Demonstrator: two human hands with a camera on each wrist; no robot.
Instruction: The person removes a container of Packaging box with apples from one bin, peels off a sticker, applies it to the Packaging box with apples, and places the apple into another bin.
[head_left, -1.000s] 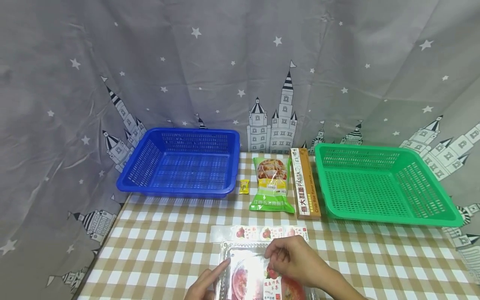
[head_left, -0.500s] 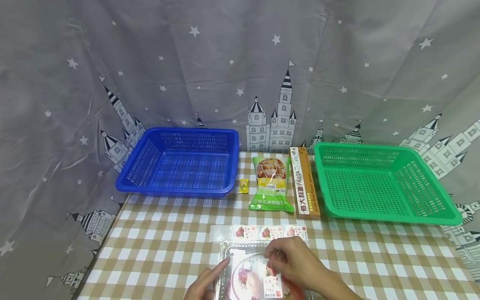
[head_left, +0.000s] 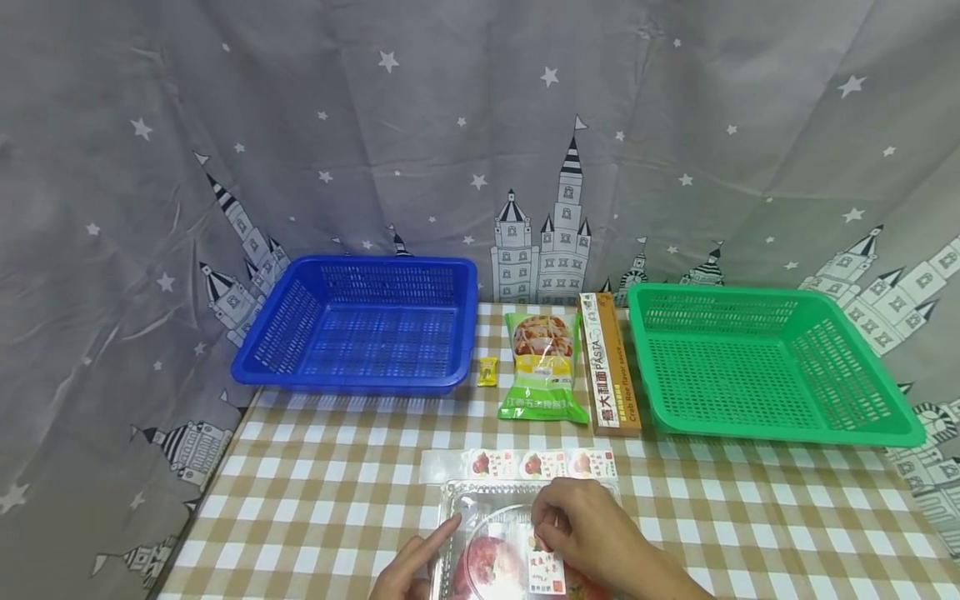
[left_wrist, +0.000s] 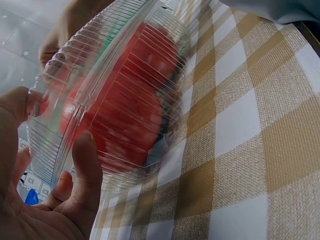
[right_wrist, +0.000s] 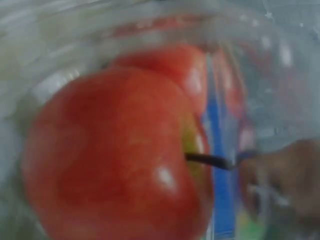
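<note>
A clear plastic clamshell box [head_left: 468, 504] with red apples [head_left: 491, 562] inside sits at the table's near edge. My left hand [head_left: 411, 568] holds its left side, index finger stretched onto the lid; in the left wrist view the thumb [left_wrist: 86, 155] lies against the box's side seam. On the lid is a white sticker [head_left: 546, 575] with red print. My right hand [head_left: 592, 529] pinches that sticker's upper part between thumb and curled fingers, which hide its apple picture. The right wrist view is blurred, with one apple [right_wrist: 115, 160] large behind the plastic.
A strip of apple stickers [head_left: 517, 464] lies just behind the box. Farther back are a small yellow packet [head_left: 487, 372], a green food bag [head_left: 543, 367] and a pasta box [head_left: 611, 367]. A blue basket [head_left: 352, 385] stands left, a green basket [head_left: 787, 433] right.
The right hand has shifted slightly toward me and to the right while keeping its pinch on the sticker. Glare on the lid has faded, showing the apples more clearly. My left hand stays put.
</note>
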